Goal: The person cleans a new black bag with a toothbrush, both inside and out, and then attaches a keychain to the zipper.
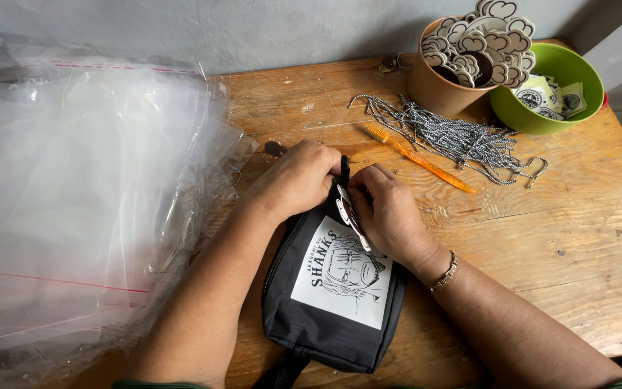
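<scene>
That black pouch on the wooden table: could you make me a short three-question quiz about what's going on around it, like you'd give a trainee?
1. True or false: both hands grip the top edge of the black pouch.
2. Which container holds the flat cloud-shaped tags? A) the brown paper cup B) the green bowl C) the stack of clear plastic bags
3. What long orange thing lies beside the black-and-white cords?

Key:
1. True: the left hand and right hand meet at its top, by a small tag.
2. A
3. An orange toothbrush.
</scene>
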